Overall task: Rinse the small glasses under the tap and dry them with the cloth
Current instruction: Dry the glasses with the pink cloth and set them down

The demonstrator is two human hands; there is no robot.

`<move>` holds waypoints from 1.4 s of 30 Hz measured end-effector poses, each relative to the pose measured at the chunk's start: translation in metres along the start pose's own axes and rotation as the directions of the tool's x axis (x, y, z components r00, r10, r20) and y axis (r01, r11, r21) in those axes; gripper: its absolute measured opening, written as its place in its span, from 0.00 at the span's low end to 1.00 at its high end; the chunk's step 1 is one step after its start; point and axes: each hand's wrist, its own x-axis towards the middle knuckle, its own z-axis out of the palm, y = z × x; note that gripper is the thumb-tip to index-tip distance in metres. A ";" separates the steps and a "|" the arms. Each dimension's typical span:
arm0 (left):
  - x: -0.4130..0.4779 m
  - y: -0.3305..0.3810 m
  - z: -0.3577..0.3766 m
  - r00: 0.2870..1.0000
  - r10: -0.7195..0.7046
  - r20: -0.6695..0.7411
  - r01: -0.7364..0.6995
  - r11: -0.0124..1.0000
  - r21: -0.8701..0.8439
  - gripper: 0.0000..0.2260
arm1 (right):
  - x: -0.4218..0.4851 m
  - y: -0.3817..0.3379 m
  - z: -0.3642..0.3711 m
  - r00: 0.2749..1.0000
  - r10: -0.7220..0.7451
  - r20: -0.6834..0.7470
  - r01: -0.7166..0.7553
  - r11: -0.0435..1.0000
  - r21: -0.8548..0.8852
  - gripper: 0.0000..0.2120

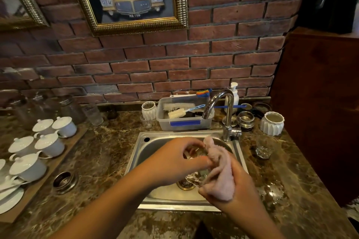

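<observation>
Drying step, over the sink (142, 146): your left hand (174, 161) pinches a small glass (191, 152) in its grip; your right hand (236, 182) clasps the pink cloth (219, 176) at the glass's 4 o'clock. Next, work the cloth inside the rim.

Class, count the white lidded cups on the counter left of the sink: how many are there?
5, on the wooden board: two at the back, two in the middle, one nearest. More may be hidden beyond the left edge.
</observation>
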 end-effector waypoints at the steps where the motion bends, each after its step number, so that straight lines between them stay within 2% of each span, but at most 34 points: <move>1: -0.003 0.000 -0.001 0.999 0.051 0.010 -0.051 0.999 0.016 0.10 | -0.001 0.002 -0.003 0.997 0.022 0.070 -0.026 0.998 0.061 0.43; 3: -0.006 0.000 -0.003 0.990 0.139 0.022 -0.140 0.988 0.067 0.15 | -0.006 0.009 -0.012 0.982 -0.018 0.189 -0.011 0.988 0.152 0.45; 4: -0.006 -0.001 -0.005 0.985 0.169 0.043 -0.173 0.980 0.098 0.19 | -0.008 0.009 -0.015 0.978 -0.001 0.209 -0.059 0.958 0.281 0.46; 5: -0.007 0.000 -0.007 0.979 0.193 0.071 -0.200 0.972 0.123 0.23 | -0.014 0.013 -0.019 0.970 0.027 0.243 -0.141 0.874 0.464 0.45; 6: -0.008 0.001 -0.009 0.972 0.212 0.106 -0.226 0.964 0.140 0.25 | -0.013 0.014 -0.015 0.954 0.037 0.298 -0.232 0.723 0.651 0.46; 7: -0.008 0.003 -0.011 0.961 0.236 0.145 -0.258 0.953 0.161 0.26 | -0.016 0.015 -0.012 0.933 0.017 0.359 -0.318 0.508 0.801 0.44; 8: -0.008 0.006 -0.012 0.946 0.269 0.180 -0.302 0.934 0.192 0.27 | -0.018 0.015 -0.007 0.900 -0.069 0.430 -0.390 0.312 0.867 0.41; 9: -0.008 0.008 -0.013 0.930 0.305 0.208 -0.349 0.909 0.229 0.27 | -0.022 0.008 -0.002 0.883 -0.164 0.440 -0.372 0.326 0.869 0.35; 10: -0.007 0.008 -0.014 0.915 0.330 0.232 -0.384 0.888 0.254 0.27 | -0.022 0.003 -0.003 0.914 -0.160 0.373 -0.278 0.424 0.862 0.29; 11: -0.007 0.008 -0.015 0.905 0.343 0.253 -0.406 0.875 0.264 0.27 | -0.022 0.000 -0.008 0.958 -0.088 0.271 -0.203 0.457 0.866 0.26; 12: -0.006 0.007 -0.016 0.900 0.349 0.262 -0.414 0.873 0.259 0.27 | -0.021 -0.003 -0.009 0.964 -0.095 0.247 -0.181 0.446 0.876 0.24; 14: -0.007 0.002 -0.014 0.911 0.348 0.223 -0.393 0.895 0.209 0.27 | -0.014 -0.003 -0.006 0.948 -0.089 0.304 -0.232 0.459 0.857 0.25; 15: -0.008 -0.002 -0.011 0.922 0.349 0.168 -0.377 0.908 0.183 0.26 | -0.013 0.000 -0.001 0.909 -0.063 0.412 -0.358 0.389 0.849 0.30; 16: -0.009 -0.006 -0.006 0.929 0.358 0.090 -0.368 0.915 0.167 0.25 | -0.010 0.002 -0.003 0.901 -0.060 0.430 -0.386 0.341 0.857 0.34; 17: -0.009 -0.010 0.000 0.931 0.366 0.002 -0.361 0.918 0.163 0.24 | -0.009 0.006 -0.004 0.936 -0.025 0.352 -0.300 0.467 0.832 0.33; 19: -0.006 -0.015 0.010 0.932 0.326 -0.158 -0.301 0.940 0.162 0.22 | -0.004 0.004 -0.004 0.961 -0.026 0.275 -0.165 0.744 0.648 0.30; 21: -0.001 -0.015 0.015 0.941 0.214 -0.261 -0.184 0.973 0.137 0.22 | 0.000 0.004 -0.002 0.983 -0.052 0.176 -0.033 0.893 0.450 0.37; 23: 0.004 -0.015 0.017 0.947 0.123 -0.297 -0.092 0.989 0.114 0.24 | 0.002 0.003 -0.002 0.982 -0.181 0.058 0.168 0.968 0.186 0.39; 24: 0.006 -0.015 0.017 0.949 0.090 -0.303 -0.058 0.992 0.111 0.25 | 0.000 0.004 -0.002 0.973 -0.229 0.044 0.225 0.971 0.081 0.39; 26: 0.007 -0.013 0.017 0.952 0.016 -0.306 0.024 0.992 0.127 0.27 | -0.002 0.012 0.002 0.968 -0.248 0.043 0.249 0.969 -0.002 0.36; 29: 0.008 -0.014 0.016 0.950 -0.092 -0.298 0.157 0.966 0.205 0.30 | 0.001 0.026 0.011 0.986 -0.166 0.007 0.166 0.986 -0.033 0.35; 31: 0.009 -0.016 0.017 0.942 -0.135 -0.308 0.211 0.951 0.227 0.29 | 0.000 0.020 0.014 0.974 -0.226 0.001 0.225 0.970 -0.087 0.33; 33: 0.009 -0.019 0.020 0.931 -0.150 -0.332 0.221 0.957 0.186 0.27 | -0.002 0.013 0.012 0.969 -0.245 0.019 0.246 0.965 -0.090 0.36; 36: 0.002 -0.023 0.025 0.933 -0.077 -0.352 0.124 0.986 0.113 0.20 | -0.004 0.005 0.005 0.969 -0.220 0.112 0.220 0.975 0.005 0.38; 38: -0.004 -0.027 0.027 0.935 0.063 -0.349 -0.010 0.988 0.153 0.15 | -0.004 -0.002 0.002 0.975 -0.139 0.173 0.134 0.990 0.042 0.41; 40: -0.009 -0.029 0.024 0.920 0.229 -0.317 -0.153 0.957 0.247 0.14 | -0.004 0.002 -0.001 0.964 -0.093 0.249 0.044 0.979 0.197 0.37; 42: -0.011 -0.028 0.017 0.901 0.353 -0.252 -0.275 0.914 0.299 0.18 | -0.005 -0.001 -0.004 0.927 -0.059 0.369 -0.111 0.899 0.423 0.31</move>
